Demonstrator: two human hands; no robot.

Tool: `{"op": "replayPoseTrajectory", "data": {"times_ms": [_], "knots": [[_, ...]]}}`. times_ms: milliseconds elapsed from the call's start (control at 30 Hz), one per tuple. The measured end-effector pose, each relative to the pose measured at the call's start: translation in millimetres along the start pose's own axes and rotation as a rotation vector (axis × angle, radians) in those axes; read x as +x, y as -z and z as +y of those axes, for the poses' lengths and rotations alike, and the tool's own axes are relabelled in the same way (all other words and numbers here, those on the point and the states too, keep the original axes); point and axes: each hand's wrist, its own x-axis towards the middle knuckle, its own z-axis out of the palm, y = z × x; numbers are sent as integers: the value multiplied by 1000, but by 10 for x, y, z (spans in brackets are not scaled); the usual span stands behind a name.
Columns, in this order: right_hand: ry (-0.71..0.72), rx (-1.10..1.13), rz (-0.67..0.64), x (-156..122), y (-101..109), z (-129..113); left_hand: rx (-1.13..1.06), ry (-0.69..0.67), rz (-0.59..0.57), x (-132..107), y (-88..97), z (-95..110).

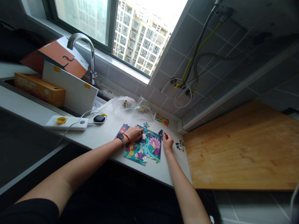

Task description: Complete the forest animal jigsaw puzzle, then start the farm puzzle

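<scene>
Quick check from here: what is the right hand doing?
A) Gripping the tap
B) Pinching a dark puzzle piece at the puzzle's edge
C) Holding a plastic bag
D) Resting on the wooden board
B: the right hand has its fingers on a dark puzzle piece at the top edge of the puzzle.

Shiny metal tap (80,40), upper left. Thin clear plastic bags (142,105), top middle. Card puzzle pieces (142,149), smooth, bit glossy. Smooth white desk (105,130). Matt wood board (243,146), right, bit rough.
</scene>
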Motion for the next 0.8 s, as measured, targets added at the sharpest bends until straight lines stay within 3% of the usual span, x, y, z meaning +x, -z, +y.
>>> {"op": "replayPoseTrajectory", "data": {"times_ms": [433,800], "knots": [[-23,179,-26,1,-29,193,20,4,28,31,-57,-2],[-39,303,-91,-5,42,71,-48,-25,44,105,-76,66]]}}
